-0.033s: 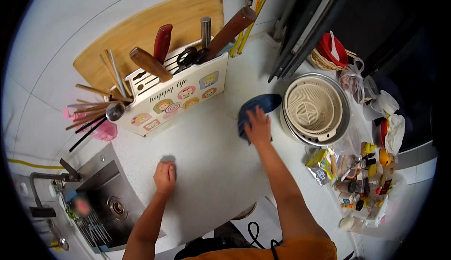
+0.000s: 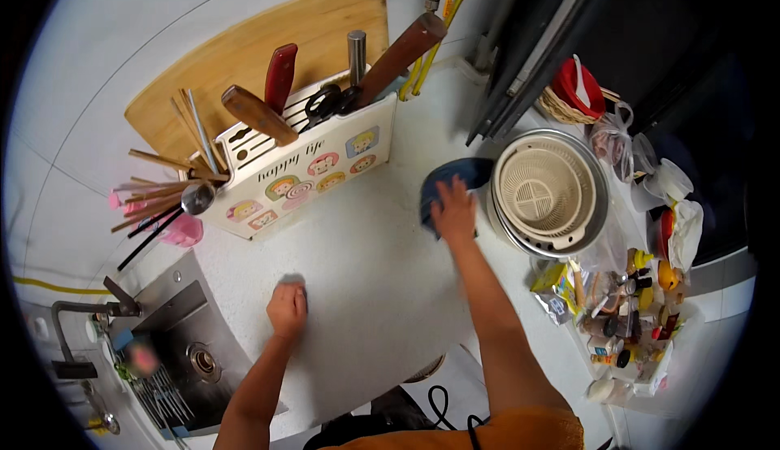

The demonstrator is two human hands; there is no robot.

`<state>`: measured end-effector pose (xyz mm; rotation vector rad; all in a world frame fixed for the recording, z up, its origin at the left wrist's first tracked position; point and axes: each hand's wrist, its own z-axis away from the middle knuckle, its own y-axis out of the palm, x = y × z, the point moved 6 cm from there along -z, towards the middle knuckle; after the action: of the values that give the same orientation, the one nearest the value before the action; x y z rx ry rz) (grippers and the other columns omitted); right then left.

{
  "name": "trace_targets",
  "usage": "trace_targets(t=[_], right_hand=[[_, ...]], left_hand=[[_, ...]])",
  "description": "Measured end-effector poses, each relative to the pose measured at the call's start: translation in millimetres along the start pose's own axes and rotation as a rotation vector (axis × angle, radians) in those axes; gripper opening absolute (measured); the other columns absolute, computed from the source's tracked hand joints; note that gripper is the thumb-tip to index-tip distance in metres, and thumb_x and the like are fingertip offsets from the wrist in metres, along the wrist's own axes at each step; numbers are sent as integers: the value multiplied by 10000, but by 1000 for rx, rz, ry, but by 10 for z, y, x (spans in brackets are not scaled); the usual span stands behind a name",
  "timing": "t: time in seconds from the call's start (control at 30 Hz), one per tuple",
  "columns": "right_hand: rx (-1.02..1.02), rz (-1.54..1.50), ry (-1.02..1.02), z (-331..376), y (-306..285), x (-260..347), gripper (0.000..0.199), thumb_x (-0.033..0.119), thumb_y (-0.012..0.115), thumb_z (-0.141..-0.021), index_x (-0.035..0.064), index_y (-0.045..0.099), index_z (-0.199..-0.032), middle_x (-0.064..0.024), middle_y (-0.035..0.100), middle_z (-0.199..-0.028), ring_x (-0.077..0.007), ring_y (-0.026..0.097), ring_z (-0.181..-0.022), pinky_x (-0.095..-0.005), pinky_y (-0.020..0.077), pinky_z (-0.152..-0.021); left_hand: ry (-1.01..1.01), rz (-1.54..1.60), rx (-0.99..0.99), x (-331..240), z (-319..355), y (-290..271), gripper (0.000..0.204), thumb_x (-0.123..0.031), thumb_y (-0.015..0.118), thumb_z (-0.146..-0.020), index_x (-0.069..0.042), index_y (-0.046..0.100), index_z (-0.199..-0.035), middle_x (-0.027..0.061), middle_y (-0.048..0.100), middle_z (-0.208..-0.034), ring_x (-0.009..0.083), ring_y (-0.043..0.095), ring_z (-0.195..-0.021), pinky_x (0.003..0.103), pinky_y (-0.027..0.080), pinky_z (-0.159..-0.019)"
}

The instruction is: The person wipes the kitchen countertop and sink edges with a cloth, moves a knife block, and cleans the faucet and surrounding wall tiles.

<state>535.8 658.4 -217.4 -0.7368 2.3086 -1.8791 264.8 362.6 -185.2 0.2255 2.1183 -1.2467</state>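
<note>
Pressed flat on a dark blue cloth [image 2: 463, 170], my right hand [image 2: 456, 208] has its fingers stretched out and apart. The cloth lies bunched on the white countertop [image 2: 366, 287], its right edge close against a metal pot. My left hand [image 2: 287, 310] rests closed in a loose fist on the counter, nearer the sink, with nothing visible in it. Beyond both hands stands a white knife holder [image 2: 317, 175] with cartoon stickers, holding knives and black scissors [image 2: 327, 104].
A cream colander [image 2: 543, 187] sits inside the metal pot [image 2: 597, 206] on the right. Seasoning bottles [image 2: 626, 320] crowd the right side. At lower left is a steel sink [image 2: 213, 320] with a faucet [image 2: 89, 308]. Chopsticks [image 2: 166, 198] stick out left of the holder, before a wooden board [image 2: 203, 68].
My right hand and the blue cloth have slid slightly to the right, toward the pot. My left hand stays closed in nearly the same place.
</note>
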Motion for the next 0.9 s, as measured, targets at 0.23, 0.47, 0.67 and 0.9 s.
trace_targets(t=[0.23,0.47,0.67,0.9], right_hand=[[-326,101,263,-1497,455,-755,448,285,517,-855,153,499,-1283,-215,425,-1338,-392,388,-1223,-507,289,-1018],[-139,-9,-120,-1758,596,407,470,266,562,-820,128,494,-1265,-165,436,-1345,-304,401,-1249,-468,290,-1035],[51,-137,-247,-635,219,536,461,227,553,-833,94,483,-1268,-170,373,-1384,-319,329,-1299,-458,254,-1065],[49,61,-107,552,-291,300,467,197,577,-812,55,485,-1248,-250,423,-1316,-374,397,-1230,-464,279,-1051]], left_hand=[[92,-145,-8,-133,-62,54,18,-80,575,-792,-82,592,-797,94,558,-740,283,562,-682,368,469,-575],[72,-164,93,-112,-59,112,39,-62,594,-768,-80,561,-759,96,540,-725,284,538,-659,377,442,-556],[105,-164,32,-147,-86,100,53,-69,607,-766,-84,557,-753,88,533,-712,283,533,-662,376,443,-559],[112,-245,20,-232,-101,134,52,-77,602,-771,-75,553,-756,89,534,-722,285,535,-677,380,445,-566]])
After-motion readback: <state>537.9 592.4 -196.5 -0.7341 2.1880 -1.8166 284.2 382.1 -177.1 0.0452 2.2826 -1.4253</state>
